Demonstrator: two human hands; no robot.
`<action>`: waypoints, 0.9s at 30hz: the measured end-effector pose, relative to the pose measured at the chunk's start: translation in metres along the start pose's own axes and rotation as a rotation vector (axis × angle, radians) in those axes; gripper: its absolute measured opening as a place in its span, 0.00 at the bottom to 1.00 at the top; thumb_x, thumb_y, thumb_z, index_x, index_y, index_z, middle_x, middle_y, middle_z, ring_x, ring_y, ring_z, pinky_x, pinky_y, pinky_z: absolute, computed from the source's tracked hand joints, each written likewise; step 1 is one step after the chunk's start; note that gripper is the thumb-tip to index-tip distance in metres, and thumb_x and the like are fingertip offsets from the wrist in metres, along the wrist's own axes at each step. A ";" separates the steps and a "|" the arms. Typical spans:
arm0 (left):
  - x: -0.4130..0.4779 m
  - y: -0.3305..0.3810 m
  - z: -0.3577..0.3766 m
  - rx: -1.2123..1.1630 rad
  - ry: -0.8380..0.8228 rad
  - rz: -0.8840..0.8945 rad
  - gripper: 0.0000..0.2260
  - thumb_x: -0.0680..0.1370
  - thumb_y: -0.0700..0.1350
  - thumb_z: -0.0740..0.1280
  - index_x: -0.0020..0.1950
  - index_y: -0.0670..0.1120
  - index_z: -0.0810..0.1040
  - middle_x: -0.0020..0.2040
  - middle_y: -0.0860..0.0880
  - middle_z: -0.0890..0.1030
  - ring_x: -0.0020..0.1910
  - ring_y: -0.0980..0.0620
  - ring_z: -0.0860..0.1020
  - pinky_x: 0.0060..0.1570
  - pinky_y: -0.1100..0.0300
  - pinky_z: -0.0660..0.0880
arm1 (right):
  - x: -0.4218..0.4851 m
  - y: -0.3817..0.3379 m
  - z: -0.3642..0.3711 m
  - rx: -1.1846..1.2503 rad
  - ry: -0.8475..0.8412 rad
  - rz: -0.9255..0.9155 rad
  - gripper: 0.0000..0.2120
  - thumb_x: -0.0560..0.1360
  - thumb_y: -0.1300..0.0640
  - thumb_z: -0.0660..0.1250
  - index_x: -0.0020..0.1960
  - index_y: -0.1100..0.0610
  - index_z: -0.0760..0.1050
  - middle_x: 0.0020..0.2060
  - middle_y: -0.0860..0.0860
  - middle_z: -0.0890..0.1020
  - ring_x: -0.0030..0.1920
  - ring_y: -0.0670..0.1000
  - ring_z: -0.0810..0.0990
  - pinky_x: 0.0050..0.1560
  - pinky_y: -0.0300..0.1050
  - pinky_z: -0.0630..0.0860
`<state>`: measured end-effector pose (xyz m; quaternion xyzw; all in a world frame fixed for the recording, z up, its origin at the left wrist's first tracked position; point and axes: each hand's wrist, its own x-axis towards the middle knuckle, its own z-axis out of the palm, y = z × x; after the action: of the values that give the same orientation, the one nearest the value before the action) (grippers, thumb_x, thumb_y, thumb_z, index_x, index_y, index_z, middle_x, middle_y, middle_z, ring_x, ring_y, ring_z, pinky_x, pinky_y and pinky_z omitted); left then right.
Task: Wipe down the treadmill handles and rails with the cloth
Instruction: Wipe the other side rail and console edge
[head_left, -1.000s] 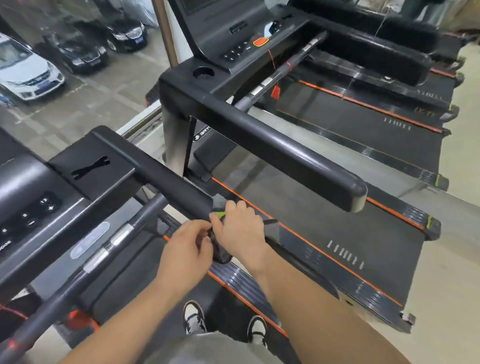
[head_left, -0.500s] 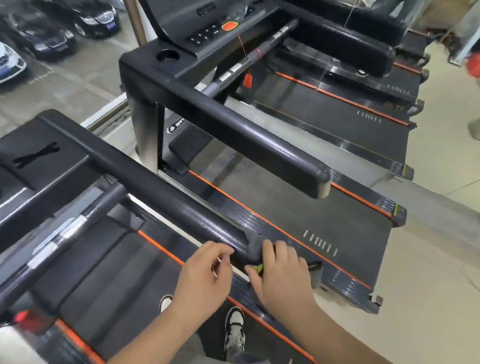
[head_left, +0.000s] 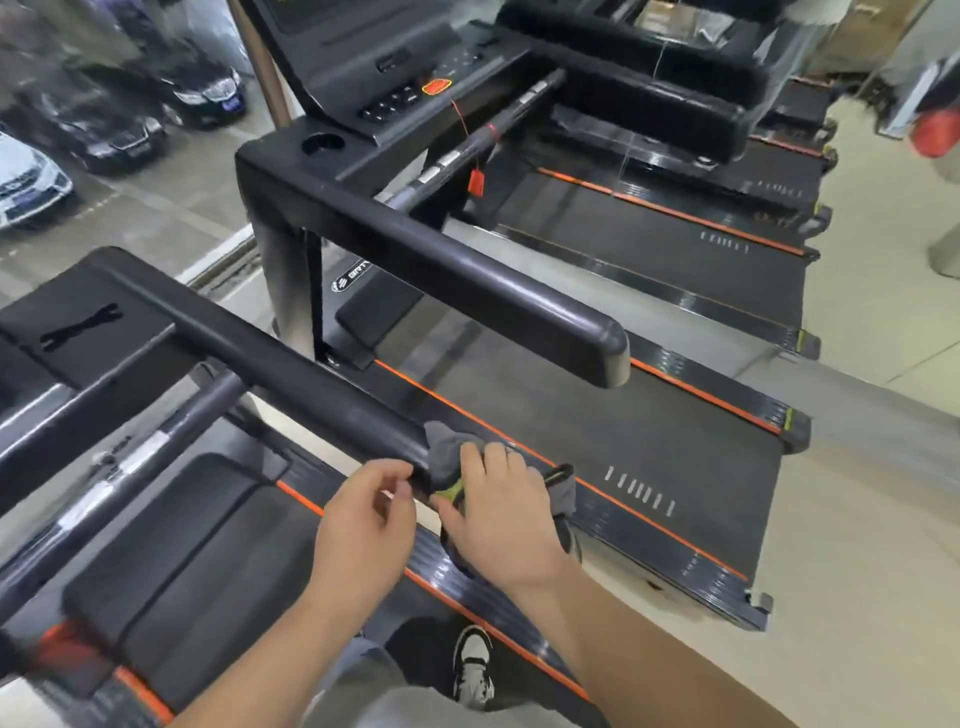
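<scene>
A black padded side rail (head_left: 291, 374) of the near treadmill runs from upper left down to its end near my hands. A grey cloth (head_left: 445, 448) with a yellow-green edge is wrapped over that rail end. My right hand (head_left: 498, 519) grips the cloth around the rail end. My left hand (head_left: 363, 525) sits just left of it beside the rail, fingers loosely curled, thumb and fingertips close to the rail's underside; I cannot tell if it touches. A thinner front crossbar (head_left: 119, 478) with silver sensor plates lies lower left.
A second treadmill's rail (head_left: 467, 291) and console (head_left: 395, 78) stand beyond, with more treadmills further right. Running belts (head_left: 597, 441) lie below. A window at left looks onto parked cars (head_left: 31, 182). My shoe (head_left: 472, 670) stands on the near deck.
My hands and the cloth have slid down the rail from its middle to its end. The camera view has shifted, and my left hand has come off the cloth.
</scene>
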<state>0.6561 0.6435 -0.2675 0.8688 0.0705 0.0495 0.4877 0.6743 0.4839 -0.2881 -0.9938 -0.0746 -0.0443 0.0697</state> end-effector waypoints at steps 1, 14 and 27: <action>-0.002 0.003 0.010 -0.016 -0.022 0.007 0.11 0.80 0.37 0.69 0.53 0.54 0.81 0.44 0.59 0.83 0.40 0.55 0.80 0.44 0.57 0.77 | -0.016 0.014 -0.001 -0.004 -0.005 0.019 0.26 0.72 0.34 0.65 0.58 0.54 0.73 0.47 0.53 0.76 0.45 0.57 0.77 0.42 0.53 0.74; -0.017 -0.001 0.020 -0.012 -0.139 0.056 0.12 0.80 0.37 0.69 0.54 0.55 0.81 0.47 0.59 0.82 0.41 0.51 0.80 0.41 0.55 0.79 | -0.040 0.034 0.000 0.159 0.047 0.258 0.24 0.77 0.35 0.56 0.56 0.53 0.76 0.47 0.51 0.77 0.47 0.57 0.79 0.38 0.52 0.77; 0.021 -0.008 0.002 -0.063 -0.051 -0.069 0.11 0.80 0.38 0.68 0.49 0.55 0.78 0.41 0.59 0.81 0.36 0.55 0.76 0.39 0.62 0.74 | -0.009 0.020 -0.021 0.179 -0.212 -0.018 0.34 0.74 0.31 0.58 0.71 0.52 0.69 0.57 0.51 0.77 0.55 0.58 0.79 0.52 0.54 0.77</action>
<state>0.6761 0.6496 -0.2744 0.8510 0.0867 0.0128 0.5178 0.6670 0.4601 -0.2713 -0.9820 -0.0939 0.0670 0.1495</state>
